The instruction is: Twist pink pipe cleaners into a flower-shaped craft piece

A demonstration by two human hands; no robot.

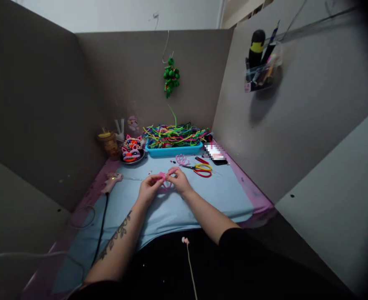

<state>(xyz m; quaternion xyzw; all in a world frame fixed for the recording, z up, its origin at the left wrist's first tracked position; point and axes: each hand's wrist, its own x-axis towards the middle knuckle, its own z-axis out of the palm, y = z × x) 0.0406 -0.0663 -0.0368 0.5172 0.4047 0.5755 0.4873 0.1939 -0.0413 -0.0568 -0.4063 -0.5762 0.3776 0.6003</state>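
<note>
Both hands meet over the middle of the blue cloth, pinching pink pipe cleaners bent into loops. My left hand grips the piece from the left between thumb and fingers. From the right, my right hand pinches its upper part. The fingers cover some of the piece, so its full shape is hidden. Just beyond the hands lies a looped bundle of pink pipe cleaner. Scissors with red and yellow handles rest to the right of it.
A blue tray heaped with coloured pipe cleaners stands at the back. Left of it, a dark bowl holds pink-eared figures. A pink glue gun with a black cord lies at left, and a phone at right. Partition walls enclose the desk.
</note>
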